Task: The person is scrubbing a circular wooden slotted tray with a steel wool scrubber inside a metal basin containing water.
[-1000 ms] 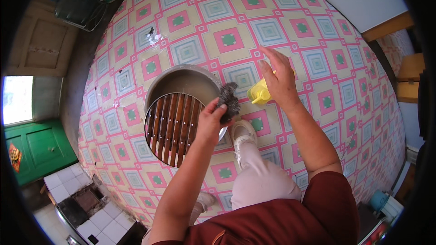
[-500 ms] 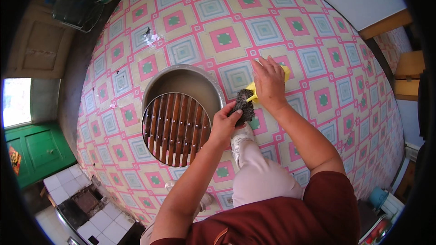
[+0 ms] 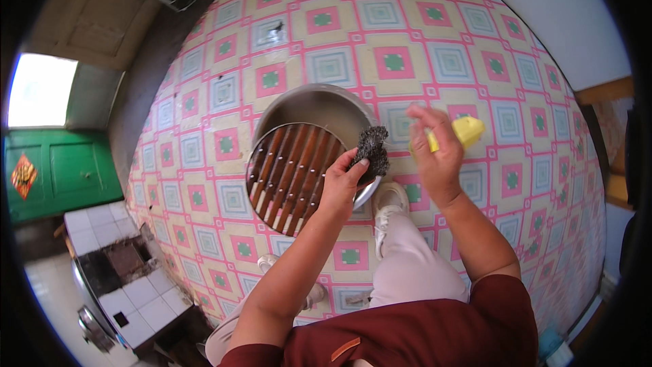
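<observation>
My left hand [image 3: 345, 182] is closed on a dark grey steel wool scouring pad [image 3: 373, 152], which sticks out past the thumb and fingers. To its right, my right hand [image 3: 438, 160] grips a yellow squeeze bottle [image 3: 468, 130]. The bottle lies tilted behind the fingers, its rounded base toward the far right; the hand hides its nozzle end, and the fingers are slightly smeared. Beside my left forearm, a round rack of brown wooden slats [image 3: 297, 178] with a metal rim rests slanted against a metal basin [image 3: 358, 103] of cloudy water.
Pink, cream and blue patterned flooring [image 3: 394, 61] surrounds the basin. My shoe [image 3: 390, 207] is close to the basin's near right edge. A white-tiled stove counter [image 3: 146, 302] stands at the lower left, below a green cabinet [image 3: 61, 170]. A white surface edges the far right.
The yellow bottle has drawn away from the steel wool pad to the right. The view has shifted, so the basin and rack appear further right.
</observation>
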Motion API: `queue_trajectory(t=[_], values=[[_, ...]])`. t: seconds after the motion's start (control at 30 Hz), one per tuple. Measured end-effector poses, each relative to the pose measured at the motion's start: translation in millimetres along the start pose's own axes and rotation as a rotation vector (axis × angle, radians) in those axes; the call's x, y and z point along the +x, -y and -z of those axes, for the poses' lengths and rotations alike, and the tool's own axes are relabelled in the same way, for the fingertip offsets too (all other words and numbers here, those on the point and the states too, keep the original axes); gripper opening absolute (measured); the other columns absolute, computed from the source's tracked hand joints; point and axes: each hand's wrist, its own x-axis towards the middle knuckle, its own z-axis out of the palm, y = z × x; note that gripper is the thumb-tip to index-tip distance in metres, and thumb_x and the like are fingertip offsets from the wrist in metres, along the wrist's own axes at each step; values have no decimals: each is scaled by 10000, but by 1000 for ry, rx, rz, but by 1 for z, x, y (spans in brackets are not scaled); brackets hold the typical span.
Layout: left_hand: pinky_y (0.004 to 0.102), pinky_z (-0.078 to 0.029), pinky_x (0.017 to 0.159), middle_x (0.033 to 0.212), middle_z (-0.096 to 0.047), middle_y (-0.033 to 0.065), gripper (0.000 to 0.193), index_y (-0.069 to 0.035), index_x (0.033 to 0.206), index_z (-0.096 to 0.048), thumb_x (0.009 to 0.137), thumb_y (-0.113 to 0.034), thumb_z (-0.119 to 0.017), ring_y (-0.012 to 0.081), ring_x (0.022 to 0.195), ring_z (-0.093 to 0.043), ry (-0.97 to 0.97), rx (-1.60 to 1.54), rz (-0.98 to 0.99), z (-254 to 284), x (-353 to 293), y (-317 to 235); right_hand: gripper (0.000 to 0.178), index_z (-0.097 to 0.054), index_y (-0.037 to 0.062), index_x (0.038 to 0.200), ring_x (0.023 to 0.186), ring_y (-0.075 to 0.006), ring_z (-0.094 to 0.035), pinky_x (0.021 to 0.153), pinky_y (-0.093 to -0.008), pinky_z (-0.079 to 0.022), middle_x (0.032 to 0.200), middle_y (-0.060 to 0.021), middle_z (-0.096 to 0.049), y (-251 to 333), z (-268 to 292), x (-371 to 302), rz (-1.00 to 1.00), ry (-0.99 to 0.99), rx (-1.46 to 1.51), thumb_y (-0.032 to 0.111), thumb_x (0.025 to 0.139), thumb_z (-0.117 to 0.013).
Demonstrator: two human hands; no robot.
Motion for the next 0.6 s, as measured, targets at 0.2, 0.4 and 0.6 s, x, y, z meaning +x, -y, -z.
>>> queue_trajectory(t=[0.2, 0.4, 0.6], values=[[316, -494, 854, 1081, -606, 73, 301, -24, 1189, -517, 894, -82, -541, 158, 988, -593, -61, -233, -164, 34, -16, -25, 349, -551, 17, 1185, 1034, -164, -539, 893, -298, -424, 1103, -67, -603, -10, -85, -28, -486, 281, 560, 129, 861, -613], [248, -335, 1018, 1310, -482, 79, 506, 15, 1367, -365, 903, -73, -545, 130, 1198, -447, -104, -38, -198, 62, -32, 1, 366, -542, 18, 1223, 980, -96, -551, 878, -247, -437, 1077, -26, -606, -3, -121, -52, -678, 525, 852, 166, 891, -583], [313, -356, 1008, 1343, -455, 142, 546, 28, 1361, -362, 893, -146, -583, 213, 1207, -456, -620, 120, -454, 140, -82, -6, 276, -601, 0, 1129, 862, -74, -586, 781, -227, -483, 979, -8, -631, -22, -129, -32, -948, 536, 846, 91, 870, -578]])
